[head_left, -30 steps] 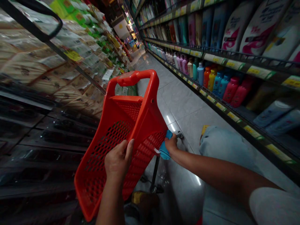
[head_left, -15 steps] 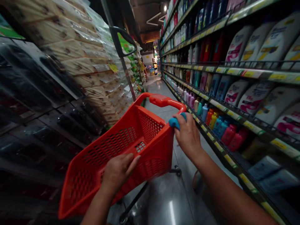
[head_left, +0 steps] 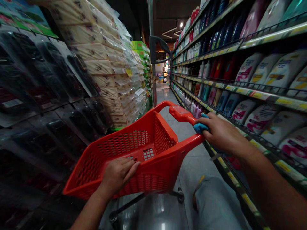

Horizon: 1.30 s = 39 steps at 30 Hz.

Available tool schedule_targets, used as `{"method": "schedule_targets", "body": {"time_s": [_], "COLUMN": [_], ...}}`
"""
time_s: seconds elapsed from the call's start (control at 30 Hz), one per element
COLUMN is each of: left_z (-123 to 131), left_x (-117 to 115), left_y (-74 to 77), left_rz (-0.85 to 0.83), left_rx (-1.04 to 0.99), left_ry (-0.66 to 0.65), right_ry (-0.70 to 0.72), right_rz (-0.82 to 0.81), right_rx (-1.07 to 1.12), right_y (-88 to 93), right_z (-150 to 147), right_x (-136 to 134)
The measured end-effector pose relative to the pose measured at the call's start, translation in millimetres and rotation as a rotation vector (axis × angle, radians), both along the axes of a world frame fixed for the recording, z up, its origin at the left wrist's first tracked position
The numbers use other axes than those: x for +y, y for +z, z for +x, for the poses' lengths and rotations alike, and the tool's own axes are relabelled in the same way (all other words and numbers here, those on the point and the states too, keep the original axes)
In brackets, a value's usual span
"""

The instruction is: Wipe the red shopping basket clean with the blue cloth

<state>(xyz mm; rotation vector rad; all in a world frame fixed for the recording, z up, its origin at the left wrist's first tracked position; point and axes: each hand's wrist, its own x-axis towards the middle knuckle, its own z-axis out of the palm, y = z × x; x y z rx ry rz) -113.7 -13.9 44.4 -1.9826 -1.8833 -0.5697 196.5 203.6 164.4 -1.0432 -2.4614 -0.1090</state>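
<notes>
A red plastic shopping cart [head_left: 158, 157] stands across the aisle in front of me, its perforated basket holding nothing that I can see. My left hand [head_left: 118, 174] is closed over the near side rim, with the fingertips hidden inside the basket. At the right end of the cart's handle [head_left: 181, 114], my right hand [head_left: 222, 132] grips a blue cloth [head_left: 201, 127] and presses it on the red plastic. Part of the cloth is hidden under the fingers. Below the basket show a dark leg and a caster wheel [head_left: 180, 195].
Shelves of shampoo bottles [head_left: 262, 119] line the right side. On the left are stacked beige packs [head_left: 100, 67] and hanging dark brushes or combs [head_left: 55, 64] in clear packaging. A metal post [head_left: 151, 28] rises behind the cart. My knee in jeans [head_left: 216, 201] is at the lower right.
My right hand and the blue cloth have moved right and slightly down along the cart's handle end. The cart looks more level as the view shifts. My left hand stays on the rim.
</notes>
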Motion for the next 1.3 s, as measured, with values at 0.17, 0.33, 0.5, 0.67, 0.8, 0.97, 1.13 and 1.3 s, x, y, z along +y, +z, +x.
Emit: {"method": "schedule_targets", "body": {"time_s": [0.17,0.33,0.5,0.67,0.8,0.97,1.13,1.3], "left_z": [10.8,54.8,116.3,144.2,143.3,140.2,141.9,143.9], "left_x": [-4.6,7.8,29.8,35.8,31.6,25.6,18.7,15.2], "left_y": [-4.3,4.9,23.0,24.4,22.3,21.7,17.3,15.1], "left_rz": [0.095,0.115,0.189,0.287,0.31,0.353,0.379,0.406], "left_rx": [-0.024,-0.15,-0.264,-0.265,-0.235,-0.208,-0.218,-0.215], "left_ry": [0.093,0.138,-0.028,-0.025,-0.02,-0.041,-0.049,-0.049], "right_ry": [0.148,0.159,0.298,0.366,0.35,0.627,0.518,0.345], "right_rz": [-0.109,-0.11,-0.11,-0.064,-0.05,-0.117,0.0,0.056], "right_rx": [0.061,0.072,-0.014,-0.13,-0.273,-0.58,-0.746,-0.88], "right_y": [3.8,2.2,8.0,22.6,32.8,33.1,24.2,31.8], "right_z": [19.6,30.1,43.9,25.6,-9.3,-40.3,-76.5,-100.0], "right_x": [-1.9,-11.5,-33.2,-34.2,-30.1,-42.4,-44.0,-51.0]}}
